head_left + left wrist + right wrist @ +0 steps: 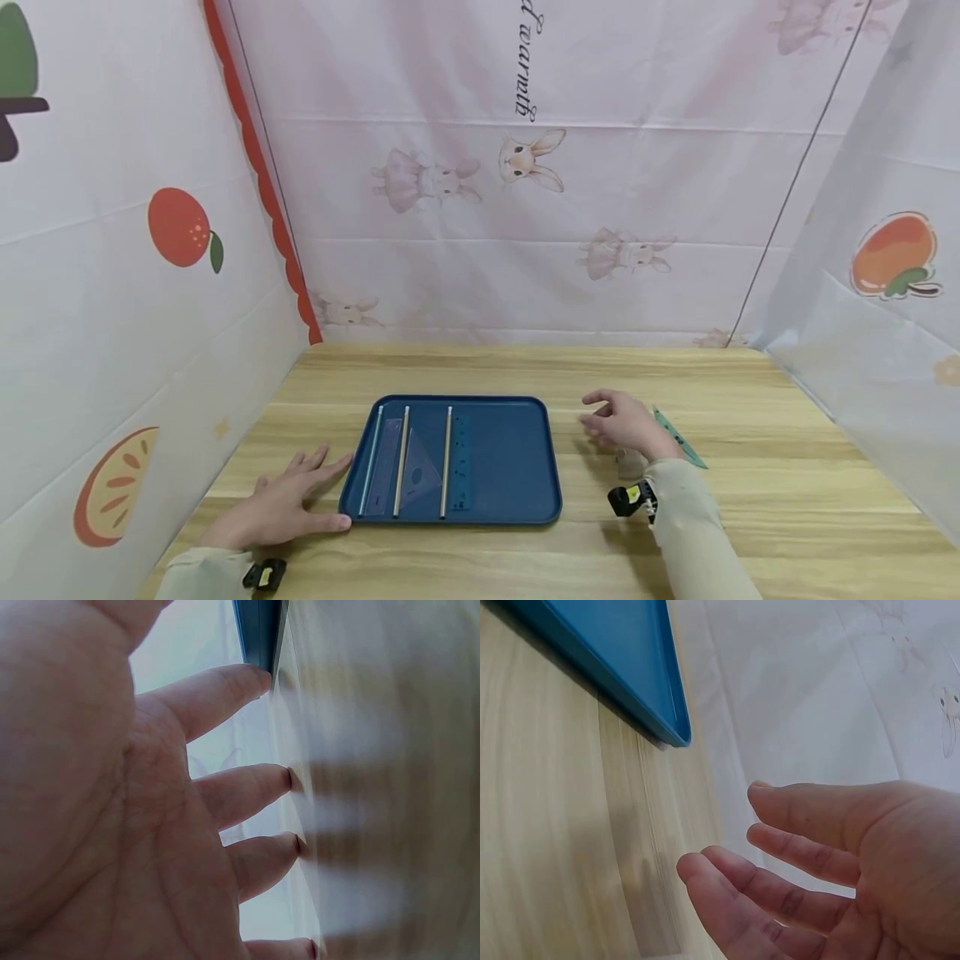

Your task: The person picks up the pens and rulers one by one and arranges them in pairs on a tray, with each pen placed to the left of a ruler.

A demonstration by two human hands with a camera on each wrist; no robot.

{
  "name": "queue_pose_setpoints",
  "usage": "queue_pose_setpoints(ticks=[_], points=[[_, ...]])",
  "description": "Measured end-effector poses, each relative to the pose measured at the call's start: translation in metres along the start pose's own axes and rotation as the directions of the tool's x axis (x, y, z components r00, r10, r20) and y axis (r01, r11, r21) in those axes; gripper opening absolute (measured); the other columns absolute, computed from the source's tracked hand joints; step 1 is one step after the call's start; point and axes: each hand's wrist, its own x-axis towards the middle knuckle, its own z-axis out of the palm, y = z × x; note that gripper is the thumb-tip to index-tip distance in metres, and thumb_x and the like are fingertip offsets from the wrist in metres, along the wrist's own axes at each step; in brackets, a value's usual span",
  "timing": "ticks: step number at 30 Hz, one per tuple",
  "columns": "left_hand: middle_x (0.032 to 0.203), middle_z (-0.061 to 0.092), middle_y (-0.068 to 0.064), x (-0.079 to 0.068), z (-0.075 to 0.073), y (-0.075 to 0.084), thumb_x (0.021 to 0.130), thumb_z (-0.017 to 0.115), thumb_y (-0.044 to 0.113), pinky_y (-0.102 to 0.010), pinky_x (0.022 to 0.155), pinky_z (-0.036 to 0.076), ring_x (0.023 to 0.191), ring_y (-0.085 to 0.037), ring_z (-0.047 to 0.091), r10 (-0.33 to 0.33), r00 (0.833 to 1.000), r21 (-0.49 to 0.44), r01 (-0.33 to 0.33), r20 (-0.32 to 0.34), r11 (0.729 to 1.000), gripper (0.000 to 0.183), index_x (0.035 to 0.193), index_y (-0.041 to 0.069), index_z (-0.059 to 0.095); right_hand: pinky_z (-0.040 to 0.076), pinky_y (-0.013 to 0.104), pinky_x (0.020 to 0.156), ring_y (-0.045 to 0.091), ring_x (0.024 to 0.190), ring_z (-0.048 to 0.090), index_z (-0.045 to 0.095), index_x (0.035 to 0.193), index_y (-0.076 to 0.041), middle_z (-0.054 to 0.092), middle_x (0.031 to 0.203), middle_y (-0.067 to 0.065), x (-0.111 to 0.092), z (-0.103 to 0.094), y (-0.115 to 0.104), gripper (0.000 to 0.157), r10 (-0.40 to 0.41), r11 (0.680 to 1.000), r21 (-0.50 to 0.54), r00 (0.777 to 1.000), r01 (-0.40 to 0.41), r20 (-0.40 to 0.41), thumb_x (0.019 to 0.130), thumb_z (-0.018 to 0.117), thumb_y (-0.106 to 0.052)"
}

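A dark blue tray (517,467) lies flat on the table. Side by side in it are a blue pencil (372,458), a clear ruler (386,467), two gold pencils (402,461), a clear set square (422,477) and a teal ruler (461,462). My left hand (288,500) rests with spread fingers at the tray's left side, thumb at its front left corner. Right of the tray, my right hand (626,427) hovers over the table, fingers loosely bent and holding nothing. Behind its wrist lies a green measuring tool (681,439), partly hidden by the hand.
Wood-grain table (525,567) surrounds the tray. Printed cloth walls (480,283) stand at the back and both sides. Black wrist cameras (264,575) sit on both wrists. A small brownish thing (630,463) shows below the right hand; its kind is unclear.
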Motion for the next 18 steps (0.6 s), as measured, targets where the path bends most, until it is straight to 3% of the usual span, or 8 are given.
queue_pose_setpoints(ticks=[6,18], points=[[0.174,0.019,-0.035,0.002,-0.001,0.001,0.089,0.079,0.064,-0.100,0.100,0.008,0.155,-0.071,0.009,0.019,1.000,0.016,-0.019,-0.004,1.000,0.099,0.169,0.020,0.038,0.064,0.041,0.077,0.024,0.085,0.073,0.052,0.152,0.004,0.074,0.114,0.022,-0.004,-0.009,0.002,0.050,0.028,0.999,-0.015,1.000,-0.029,-0.006,0.109,0.064,-0.020],[0.173,0.021,-0.037,0.002,0.000,0.000,0.089,0.078,0.065,-0.101,0.098,0.010,0.153,-0.073,0.011,0.030,0.999,0.035,-0.029,-0.011,0.999,0.100,0.168,0.019,0.038,0.063,0.038,0.073,0.024,0.083,0.073,0.051,0.149,0.010,0.074,0.113,0.027,-0.003,-0.015,0.013,0.049,0.005,1.000,-0.004,0.999,-0.006,-0.035,0.108,0.065,-0.015]])
